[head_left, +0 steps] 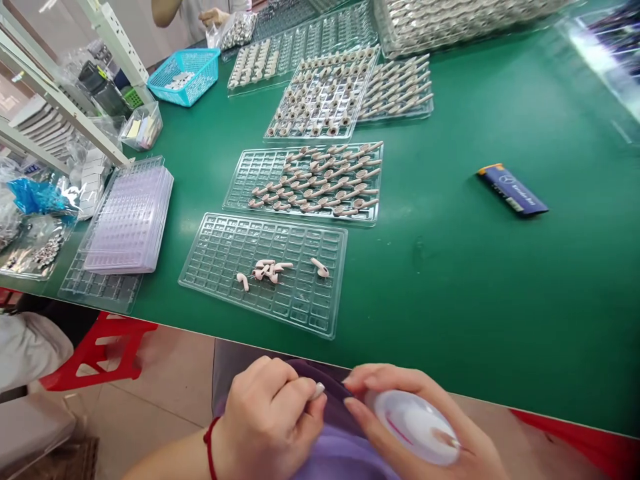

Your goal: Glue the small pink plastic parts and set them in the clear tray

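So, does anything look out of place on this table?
Yes. In the nearest clear tray, a few pale earbud-shaped parts lie loose across the cells, unlike the rows in the tray behind. A dark blue packet lies alone at the right.

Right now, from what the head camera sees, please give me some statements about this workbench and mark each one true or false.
1. The left hand pinches a small pale part. True.
2. The nearest clear tray is full. False: the nearest tray holds only a few loose parts; most pockets are bare.
3. The right hand holds a white round object. True.
4. The blue basket stands at the table's right side. False: the blue basket is at the far left.
5. A dark blue packet lies on the green table, right of the trays. True.
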A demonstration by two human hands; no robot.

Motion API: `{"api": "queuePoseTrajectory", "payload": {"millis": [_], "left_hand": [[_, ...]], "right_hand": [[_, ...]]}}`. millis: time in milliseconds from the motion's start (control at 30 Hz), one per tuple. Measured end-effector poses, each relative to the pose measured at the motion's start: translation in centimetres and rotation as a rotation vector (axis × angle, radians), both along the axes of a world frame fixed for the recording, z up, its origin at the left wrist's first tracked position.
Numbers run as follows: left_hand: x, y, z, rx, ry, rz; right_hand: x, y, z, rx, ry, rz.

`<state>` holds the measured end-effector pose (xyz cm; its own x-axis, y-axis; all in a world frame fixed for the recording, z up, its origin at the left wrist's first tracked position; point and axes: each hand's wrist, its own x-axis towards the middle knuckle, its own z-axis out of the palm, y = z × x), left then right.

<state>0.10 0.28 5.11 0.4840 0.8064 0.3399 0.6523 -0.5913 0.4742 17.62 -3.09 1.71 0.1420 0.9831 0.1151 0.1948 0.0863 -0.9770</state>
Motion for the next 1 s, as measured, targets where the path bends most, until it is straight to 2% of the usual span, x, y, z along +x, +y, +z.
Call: {"api": "queuePoseTrajectory", "payload": {"millis": [133, 333, 667, 867, 1000], "left_hand": [[0.2, 0.0, 0.3, 0.036, 0.02, -0.003], [0.2, -0.3, 0.2, 0.047, 0.053, -0.015], [0.4, 0.0, 0.2, 0.049, 0.084, -0.018], [0.4, -0.2, 0.2, 0.03, 0.078, -0.018], [0.5, 0.0, 0.2, 0.037, 0.073, -0.026]], "right_hand": [[-0.4, 0.8, 0.3, 0.141, 0.079, 0.091], [-0.2, 0.6, -0.3, 0.379, -0.02, 0.123], [0.2, 0.8, -0.5, 0.582, -0.326, 0.158], [0.6, 0.4, -1.5, 0.637, -0.392, 0.189], [0.5, 0.5, -1.4, 0.648, -0.395, 0.179]]}}
